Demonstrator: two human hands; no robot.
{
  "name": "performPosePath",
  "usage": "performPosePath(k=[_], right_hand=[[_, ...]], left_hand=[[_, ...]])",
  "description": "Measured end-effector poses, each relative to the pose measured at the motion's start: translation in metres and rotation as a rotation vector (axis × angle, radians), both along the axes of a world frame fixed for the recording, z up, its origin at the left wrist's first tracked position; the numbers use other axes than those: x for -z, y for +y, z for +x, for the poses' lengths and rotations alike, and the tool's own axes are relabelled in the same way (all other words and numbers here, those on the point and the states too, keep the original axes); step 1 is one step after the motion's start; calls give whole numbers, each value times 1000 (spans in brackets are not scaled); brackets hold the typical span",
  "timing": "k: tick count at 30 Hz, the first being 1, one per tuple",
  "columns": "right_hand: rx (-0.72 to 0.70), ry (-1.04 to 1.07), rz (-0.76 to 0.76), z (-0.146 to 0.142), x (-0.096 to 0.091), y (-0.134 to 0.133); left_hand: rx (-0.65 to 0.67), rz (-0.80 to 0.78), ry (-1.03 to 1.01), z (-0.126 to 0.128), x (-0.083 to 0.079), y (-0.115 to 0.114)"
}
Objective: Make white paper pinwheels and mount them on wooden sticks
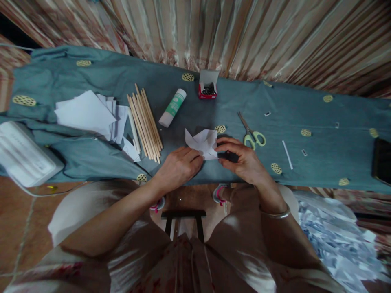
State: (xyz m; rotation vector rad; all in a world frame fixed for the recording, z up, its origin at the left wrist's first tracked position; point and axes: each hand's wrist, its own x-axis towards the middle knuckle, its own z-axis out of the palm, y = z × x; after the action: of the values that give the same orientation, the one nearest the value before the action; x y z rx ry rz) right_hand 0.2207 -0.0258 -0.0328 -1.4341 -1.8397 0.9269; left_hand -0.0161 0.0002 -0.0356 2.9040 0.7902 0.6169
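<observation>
A small piece of folded white paper (205,143), with pointed flaps standing up at its upper left, lies near the front edge of the table. My left hand (181,166) has its fingers pressed together on the paper's lower left corner. At the right edge, my right hand (240,158) grips the paper with thumb and fingertips, a dark gap showing between them. Green-handled scissors (251,132) lie spread just beyond my right hand. Up and left of the paper is a glue stick (172,108) with a green label.
Wooden sticks (145,124) lie in a bundle left of the glue stick, beside stacked white paper sheets (87,112). A red box (207,91) of small dark metal pieces stands open at the back. A white device (29,152) sits far left. A paper strip (287,154) lies right; a bag of scraps (336,240) sits below.
</observation>
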Motion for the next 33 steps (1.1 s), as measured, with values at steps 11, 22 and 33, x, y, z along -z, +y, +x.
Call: performPosePath(k=[11,22,33], right_hand=[[-9,98,-59,-2,-1,-1],[-31,41,-45,-1,2,0],[13,97,-44,-13,3,3]], left_hand=[[24,-35,42,3,1,-1],[3,-19,32,3,0,-1],[23,-44,-1,1,3,-7]])
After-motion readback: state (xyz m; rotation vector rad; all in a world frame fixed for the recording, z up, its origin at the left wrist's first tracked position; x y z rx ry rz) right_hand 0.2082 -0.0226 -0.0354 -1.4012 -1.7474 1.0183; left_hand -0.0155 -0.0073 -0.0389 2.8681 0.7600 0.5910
